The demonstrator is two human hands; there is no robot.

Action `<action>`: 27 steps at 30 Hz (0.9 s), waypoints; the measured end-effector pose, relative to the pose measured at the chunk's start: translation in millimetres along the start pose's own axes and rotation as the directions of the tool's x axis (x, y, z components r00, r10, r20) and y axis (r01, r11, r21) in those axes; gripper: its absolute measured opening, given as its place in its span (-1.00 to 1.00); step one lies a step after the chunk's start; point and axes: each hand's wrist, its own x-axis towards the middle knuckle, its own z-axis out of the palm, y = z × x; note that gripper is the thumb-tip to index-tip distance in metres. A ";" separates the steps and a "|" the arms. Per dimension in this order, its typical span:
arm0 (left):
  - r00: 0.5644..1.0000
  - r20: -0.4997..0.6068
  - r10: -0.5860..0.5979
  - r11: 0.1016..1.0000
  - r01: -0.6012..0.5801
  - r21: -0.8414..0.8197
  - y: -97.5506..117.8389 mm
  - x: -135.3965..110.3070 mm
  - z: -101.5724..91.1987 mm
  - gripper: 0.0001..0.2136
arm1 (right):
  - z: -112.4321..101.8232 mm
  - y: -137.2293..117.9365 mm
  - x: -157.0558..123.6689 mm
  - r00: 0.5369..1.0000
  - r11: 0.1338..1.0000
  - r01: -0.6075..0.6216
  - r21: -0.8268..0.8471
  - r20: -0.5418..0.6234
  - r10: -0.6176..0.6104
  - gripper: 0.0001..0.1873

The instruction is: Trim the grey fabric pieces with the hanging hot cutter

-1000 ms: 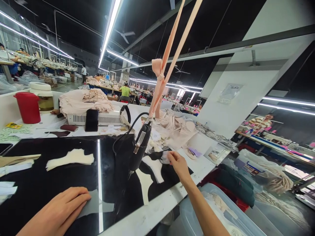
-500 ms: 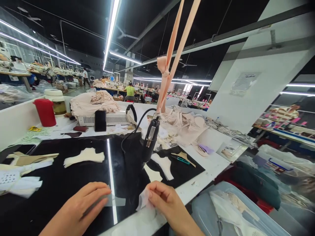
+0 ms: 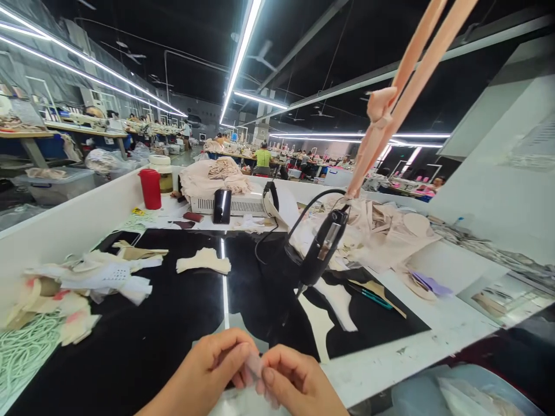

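Both hands meet low in the middle of the view, over the near edge of the black work surface (image 3: 165, 341). Between them is a small piece of thin, sheer white fabric (image 3: 254, 364). My left hand (image 3: 212, 367) pinches one side of it, fingers closed. The other side is pinched by my right hand (image 3: 299, 381), thumb against fingertips. Just beyond the hands, a translucent greyish cut piece (image 3: 237, 325) lies flat, partly covered by them. A black hand-held tool (image 3: 323, 245) with a cord hangs tip down from a knotted peach fabric strap (image 3: 377, 127).
Cream cut pieces (image 3: 203, 261) lie beyond my hands, with teal pens (image 3: 376, 299) at the right. Bundled white pieces (image 3: 115, 271) and mint cords (image 3: 30, 346) are leftward. A phone (image 3: 222, 206), red cup (image 3: 150, 189) and peach fabric pile (image 3: 217, 176) stand at the back.
My left hand, earlier with fingers spread above the black surface, has come right and closed on the sheer fabric beside my right hand. The view has turned left.
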 end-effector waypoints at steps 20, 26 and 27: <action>0.984 0.011 -0.178 0.960 0.176 -0.220 -4.3 0.5 4.7 -0.39 | -2.3 11.9 -2.4 0.985 0.981 -0.167 0.103 0.061 0.161 -0.47; 0.979 0.008 -0.202 0.950 0.198 -0.242 -11.7 -1.0 3.6 -0.64 | 0.5 3.7 -9.3 0.982 0.963 -0.190 0.189 0.041 0.186 -0.44; 0.975 -0.007 -0.221 0.947 0.213 -0.240 -10.6 -0.8 3.4 -0.66 | 0.2 1.9 -10.8 0.981 0.960 -0.196 0.201 0.031 0.194 -0.42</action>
